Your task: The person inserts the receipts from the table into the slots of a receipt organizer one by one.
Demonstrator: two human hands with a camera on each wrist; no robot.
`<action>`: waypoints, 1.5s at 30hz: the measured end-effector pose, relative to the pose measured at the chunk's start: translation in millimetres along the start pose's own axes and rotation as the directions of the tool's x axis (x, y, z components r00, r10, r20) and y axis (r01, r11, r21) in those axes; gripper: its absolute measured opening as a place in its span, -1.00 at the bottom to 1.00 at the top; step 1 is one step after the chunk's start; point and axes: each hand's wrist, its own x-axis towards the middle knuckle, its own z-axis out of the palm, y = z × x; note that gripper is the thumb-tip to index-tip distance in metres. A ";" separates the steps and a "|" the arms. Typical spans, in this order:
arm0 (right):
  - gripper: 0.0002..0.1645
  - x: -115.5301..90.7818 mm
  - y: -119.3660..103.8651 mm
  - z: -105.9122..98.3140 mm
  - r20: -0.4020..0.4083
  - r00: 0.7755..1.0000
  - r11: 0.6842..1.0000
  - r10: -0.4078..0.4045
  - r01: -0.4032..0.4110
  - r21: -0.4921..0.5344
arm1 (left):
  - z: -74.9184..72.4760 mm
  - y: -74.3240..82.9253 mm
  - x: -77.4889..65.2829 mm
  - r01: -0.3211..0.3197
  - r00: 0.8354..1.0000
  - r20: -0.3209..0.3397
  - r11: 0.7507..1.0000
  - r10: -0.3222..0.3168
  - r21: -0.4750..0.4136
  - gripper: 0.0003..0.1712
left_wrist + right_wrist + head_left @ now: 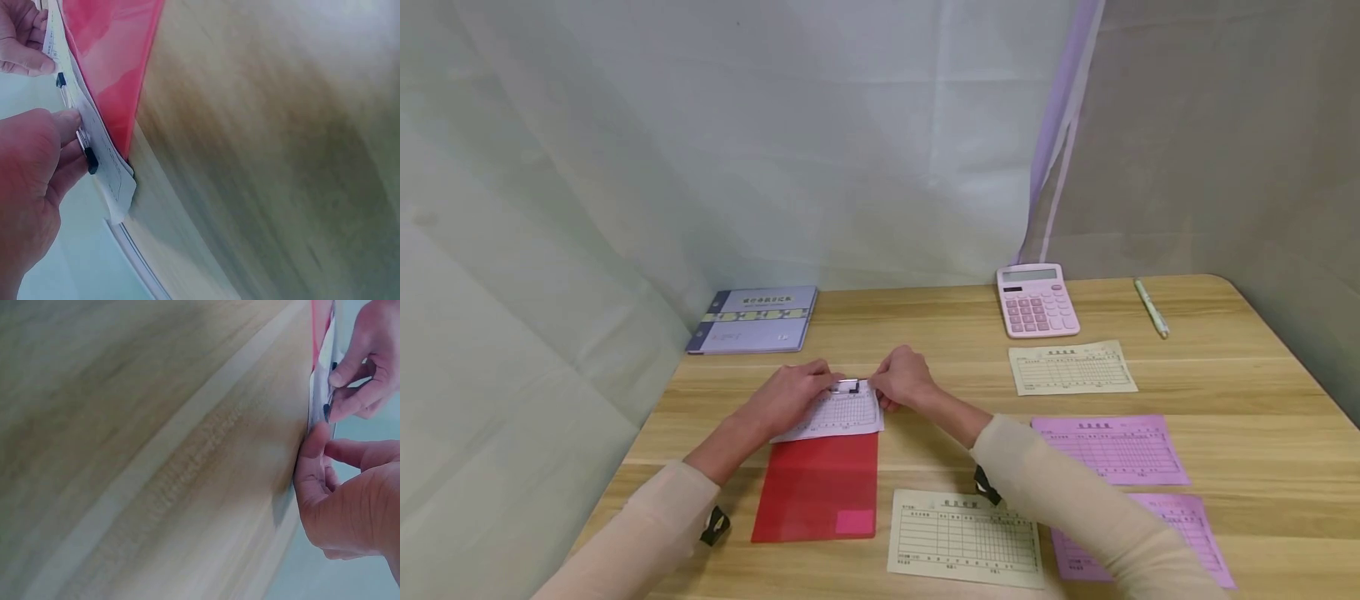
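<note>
A red clipboard (820, 487) with a pink label lies on the table, and white printed slips (842, 414) cover its top end. At that end is a metal clip (847, 386) with black ends. My left hand (793, 396) pinches the clip; in the left wrist view, the thumb lies on its near side and the fingers go behind (37, 169). Opposite it, my right hand (906, 381) pinches the upper right corner of the slips between thumb and fingers, as the right wrist view shows. The left hand hides part of the slips.
Cream slips (966, 537) and purple slips (1112, 450) lie to the right, partly under the right forearm. Farther back are a pink calculator (1037, 302), a pale green pen (1152, 308) and a blue account book (752, 321). Curtains (850, 167) hang behind the table (917, 321).
</note>
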 end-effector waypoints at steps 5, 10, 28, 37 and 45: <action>-0.82 -0.3 -0.9 -4.1 -0.074 0.990 0.983 -0.121 0.109 -0.148 | -0.4 0.8 0.6 0.002 1.000 -0.002 1.000 -0.002 -0.017 -0.56; -0.72 -1.0 -4.4 -10.3 0.019 0.997 0.988 -0.070 0.072 -0.134 | -0.3 1.3 1.3 0.014 1.000 0.013 1.000 -0.013 -0.025 -0.56; -0.85 -7.1 -7.6 -7.6 0.097 0.993 0.985 0.068 -0.082 0.153 | -1.0 2.6 2.7 0.003 1.000 0.010 1.000 -0.003 0.024 -0.57; -0.82 -6.5 -7.0 -5.5 0.116 0.987 0.965 0.107 -0.131 0.226 | -0.6 3.2 1.8 0.009 1.000 0.019 0.999 -0.009 0.038 -0.55; -0.80 -4.2 -4.4 -4.4 0.136 0.982 0.947 0.134 -0.167 0.275 | 1.1 0.4 1.7 0.015 1.000 0.021 1.000 -0.015 0.022 -0.55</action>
